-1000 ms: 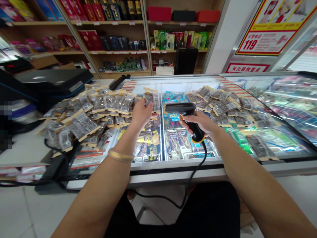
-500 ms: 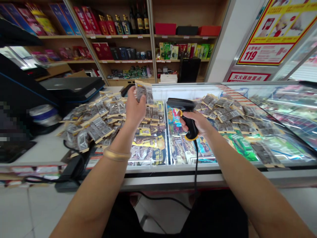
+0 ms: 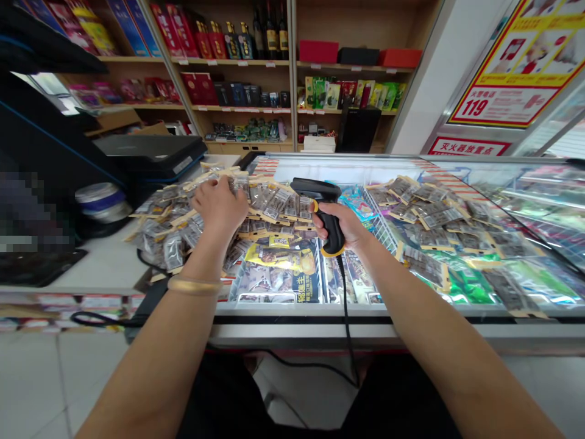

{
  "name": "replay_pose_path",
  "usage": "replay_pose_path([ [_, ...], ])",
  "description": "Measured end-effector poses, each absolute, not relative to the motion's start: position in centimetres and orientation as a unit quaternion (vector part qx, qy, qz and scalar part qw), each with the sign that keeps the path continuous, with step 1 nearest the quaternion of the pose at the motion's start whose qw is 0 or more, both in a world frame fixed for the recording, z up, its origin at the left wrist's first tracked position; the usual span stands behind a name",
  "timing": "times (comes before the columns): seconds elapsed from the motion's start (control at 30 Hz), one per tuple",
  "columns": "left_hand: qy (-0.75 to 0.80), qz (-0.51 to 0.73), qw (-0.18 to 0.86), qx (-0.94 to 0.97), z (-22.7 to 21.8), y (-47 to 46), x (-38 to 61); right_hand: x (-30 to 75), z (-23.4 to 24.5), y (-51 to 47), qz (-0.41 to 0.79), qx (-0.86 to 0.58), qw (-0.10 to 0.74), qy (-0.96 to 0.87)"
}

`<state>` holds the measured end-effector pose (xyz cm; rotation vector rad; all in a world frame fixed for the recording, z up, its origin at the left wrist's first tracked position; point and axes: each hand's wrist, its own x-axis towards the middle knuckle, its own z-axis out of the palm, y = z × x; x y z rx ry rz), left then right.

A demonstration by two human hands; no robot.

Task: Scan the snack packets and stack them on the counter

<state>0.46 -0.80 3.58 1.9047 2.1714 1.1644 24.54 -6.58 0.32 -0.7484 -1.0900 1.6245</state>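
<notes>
My left hand (image 3: 220,204), a gold bangle on its wrist, reaches palm down onto the left heap of small clear-and-brown snack packets (image 3: 276,201). Its fingers are apart and bent over the packets; the fingertips are partly hidden. My right hand (image 3: 340,224) is wrapped round the grip of a black and yellow barcode scanner (image 3: 329,228), whose head points left above the freezer's glass top. A cable hangs from the grip. A second heap of like packets (image 3: 439,210) lies to the right, with one packet (image 3: 423,266) at its near left edge beside my right forearm.
Bagged frozen goods (image 3: 278,274) show through the freezer glass. At left stand a black device (image 3: 153,152), a roll of tape (image 3: 103,201) and a dark screen (image 3: 41,146). Shelves of boxes and bottles (image 3: 272,36) line the back. A black cable (image 3: 292,364) loops below the freezer edge.
My left hand no longer holds up a packet; it has lowered leftward onto the left heap. One packet now lies at the right heap's near edge. My right hand has shifted slightly left with the scanner.
</notes>
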Motion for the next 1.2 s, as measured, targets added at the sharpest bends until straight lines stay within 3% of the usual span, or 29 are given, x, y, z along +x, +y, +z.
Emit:
replay_pose_path([
  [0.3,0.658,0.411,0.002,0.631,4.7,-1.8,2.1,26.1,0.8,-7.2,0.666,-0.320,0.502,-0.450],
  [0.53,0.508,0.450,0.014,0.735,3.8,-2.7,10.3,34.2,2.1,-10.2,0.599,-0.355,0.562,-0.446],
  [0.87,0.345,0.279,0.132,0.886,0.8,-8.7,24.8,46.5,1.2,-16.7,0.505,-0.408,0.645,-0.403],
  [1.07,0.333,0.142,0.171,0.916,-1.4,-10.4,26.2,47.3,-1.2,-17.7,0.503,-0.446,0.642,-0.368],
  [1.2,0.345,0.121,0.185,0.912,-1.5,-10.5,25.9,46.9,-1.4,-17.7,0.508,-0.457,0.629,-0.371],
])
